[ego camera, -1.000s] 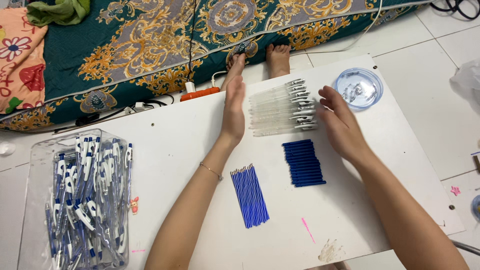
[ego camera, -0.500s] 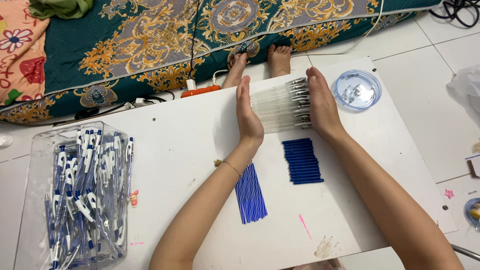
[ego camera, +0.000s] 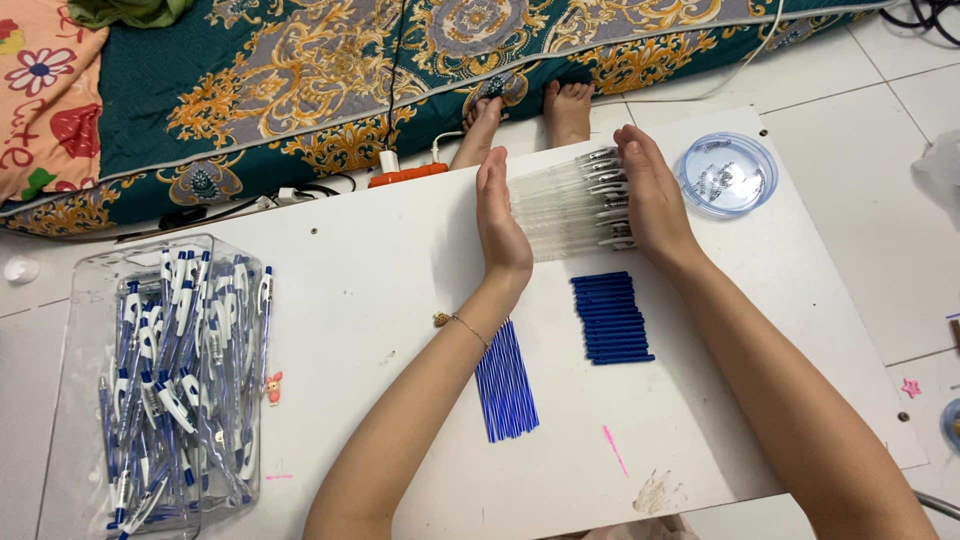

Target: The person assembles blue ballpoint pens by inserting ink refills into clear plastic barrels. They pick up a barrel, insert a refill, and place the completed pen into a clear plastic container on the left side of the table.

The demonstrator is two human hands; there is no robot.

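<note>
A row of clear pen barrels [ego camera: 572,205] lies side by side at the far middle of the white board [ego camera: 390,300]. My left hand [ego camera: 499,220] stands on edge against the left ends of the barrels, fingers straight. My right hand [ego camera: 650,195] presses flat against their right ends, where the metal clips show. The barrels are squeezed between the two palms. Nearer me lie a bundle of blue ink refills [ego camera: 505,380] and a stack of dark blue grips [ego camera: 611,317].
A clear plastic box [ego camera: 160,370] full of assembled blue and white pens stands at the left. A round clear lid [ego camera: 727,173] with small parts sits at the far right. Two bare feet [ego camera: 530,115], a patterned mattress [ego camera: 300,80] and an orange power strip [ego camera: 405,175] lie beyond the board.
Both hands have closed in on the row of clear barrels from either side, pushing it into a tighter, evener block.
</note>
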